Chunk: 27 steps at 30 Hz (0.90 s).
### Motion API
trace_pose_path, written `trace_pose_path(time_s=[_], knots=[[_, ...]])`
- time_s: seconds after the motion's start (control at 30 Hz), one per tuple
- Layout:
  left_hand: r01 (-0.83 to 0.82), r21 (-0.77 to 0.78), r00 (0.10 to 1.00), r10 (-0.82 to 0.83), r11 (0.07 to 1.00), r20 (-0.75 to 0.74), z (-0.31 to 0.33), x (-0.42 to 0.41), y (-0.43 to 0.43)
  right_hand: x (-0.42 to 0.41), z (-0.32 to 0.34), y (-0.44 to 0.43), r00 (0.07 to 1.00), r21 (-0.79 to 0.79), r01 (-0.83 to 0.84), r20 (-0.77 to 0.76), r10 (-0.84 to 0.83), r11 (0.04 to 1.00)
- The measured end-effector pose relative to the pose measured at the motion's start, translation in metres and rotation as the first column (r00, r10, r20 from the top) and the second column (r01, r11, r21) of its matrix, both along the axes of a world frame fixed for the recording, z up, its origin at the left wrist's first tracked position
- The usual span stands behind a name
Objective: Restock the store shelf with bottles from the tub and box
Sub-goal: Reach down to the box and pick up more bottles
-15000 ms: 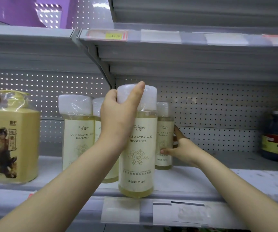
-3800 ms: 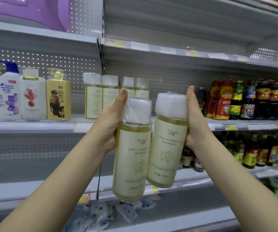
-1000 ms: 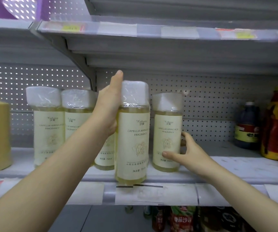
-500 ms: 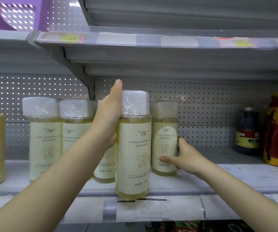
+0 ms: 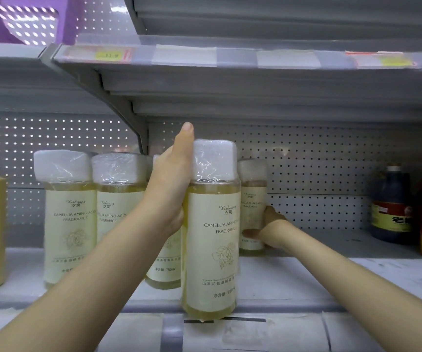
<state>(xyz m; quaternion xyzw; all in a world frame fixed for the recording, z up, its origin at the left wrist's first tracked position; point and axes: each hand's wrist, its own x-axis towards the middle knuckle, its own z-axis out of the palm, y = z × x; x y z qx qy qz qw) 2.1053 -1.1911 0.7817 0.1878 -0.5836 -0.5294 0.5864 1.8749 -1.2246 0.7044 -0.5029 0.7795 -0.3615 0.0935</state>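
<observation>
A: Where are the bottles right now?

B: The front bottle is at centre frame, its base at the front lip of the shelf. The left hand is wrapped round its shoulder just under the cap, thumb up along the cap's side. The rear bottle stands behind it, deeper on the shelf; the right hand is closed round its lower body, fingers mostly hidden behind it.

A: How will they handle?

B: Full of pale liquid, so heavy for their width, I'd judge, and tall enough to tip. The body looks stiff, but the cap's shrink-wrap is glossy (likely slippery).

A: So hold where?

B: On the labelled body or the shoulder, not the cap. Two more of the same stand at left of frame, leaving little room to slide one in.
</observation>
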Motion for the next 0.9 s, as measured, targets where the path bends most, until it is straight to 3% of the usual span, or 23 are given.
trace_pose_path(time_s=[0.27, 0.9], knots=[[0.021, 0.0, 1.0, -0.021, 1.0, -0.004, -0.001, 0.0, 0.003, -0.017, 0.002, -0.03, 0.995, 0.075, -0.021, -0.1, 0.028, 0.997], [0.071, 0.002, 0.997, -0.071, 0.997, 0.006, -0.002, 0.0, -0.002, -0.041, 0.004, -0.08, 0.989, 0.071, -0.117, -0.085, 0.123, 0.991]])
